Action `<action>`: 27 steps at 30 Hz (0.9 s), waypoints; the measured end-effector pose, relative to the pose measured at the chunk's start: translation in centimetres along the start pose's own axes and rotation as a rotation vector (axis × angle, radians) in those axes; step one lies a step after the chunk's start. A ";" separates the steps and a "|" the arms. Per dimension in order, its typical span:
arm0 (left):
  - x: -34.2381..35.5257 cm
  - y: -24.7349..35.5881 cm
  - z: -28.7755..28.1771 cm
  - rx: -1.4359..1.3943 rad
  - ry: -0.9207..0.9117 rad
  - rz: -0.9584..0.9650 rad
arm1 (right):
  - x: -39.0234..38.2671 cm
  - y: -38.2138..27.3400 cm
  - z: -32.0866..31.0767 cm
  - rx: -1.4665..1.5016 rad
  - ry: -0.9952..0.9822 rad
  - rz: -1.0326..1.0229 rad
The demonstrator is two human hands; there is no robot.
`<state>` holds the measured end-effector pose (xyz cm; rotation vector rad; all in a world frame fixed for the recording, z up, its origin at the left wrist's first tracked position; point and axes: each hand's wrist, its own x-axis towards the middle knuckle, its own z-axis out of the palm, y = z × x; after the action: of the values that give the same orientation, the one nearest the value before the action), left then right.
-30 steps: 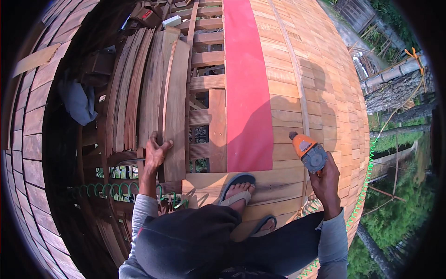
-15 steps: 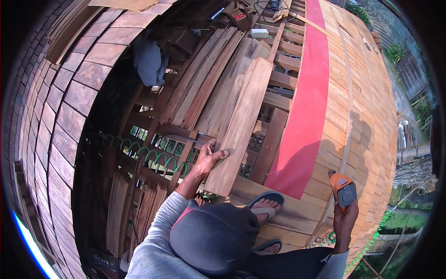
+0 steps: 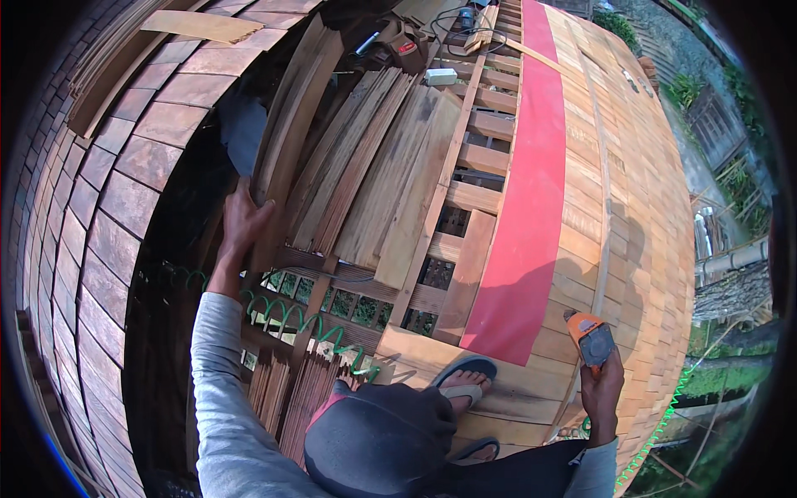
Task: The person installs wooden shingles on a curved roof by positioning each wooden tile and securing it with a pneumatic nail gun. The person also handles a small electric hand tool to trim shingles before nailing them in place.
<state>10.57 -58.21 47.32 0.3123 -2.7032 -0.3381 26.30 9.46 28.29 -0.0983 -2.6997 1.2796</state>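
Now the left hand (image 3: 242,222) has moved off the stack's near end to the leftmost wooden plank (image 3: 286,149), fingers spread flat against its edge, gripping nothing. Right hand (image 3: 602,386) unchanged: fingers wrapped tight around the orange tool (image 3: 589,336), held above the shingled roof (image 3: 631,207).

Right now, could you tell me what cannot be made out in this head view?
- Right hand: its grip on the orange tool is hidden behind the tool's body.
- Left hand: fingertips hidden behind the stacked planks.
- Power tools at the top: too small and shadowed.
- Second sandal: mostly hidden by the knee.
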 end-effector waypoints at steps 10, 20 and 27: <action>6.2 -9.0 7.7 0.166 -0.292 0.116 | -0.8 -2.1 0.6 -0.127 -0.108 0.058; 3.6 -5.6 9.6 0.528 0.034 0.228 | 0.5 -3.5 1.2 -0.159 -0.160 0.053; -10.7 14.2 23.8 -0.323 -0.533 0.189 | 0.6 -1.6 0.2 -0.145 -0.109 0.034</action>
<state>7.99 -37.46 26.27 -0.1514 -3.0826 -0.8968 25.67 8.36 29.44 -0.0944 -2.8942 1.1274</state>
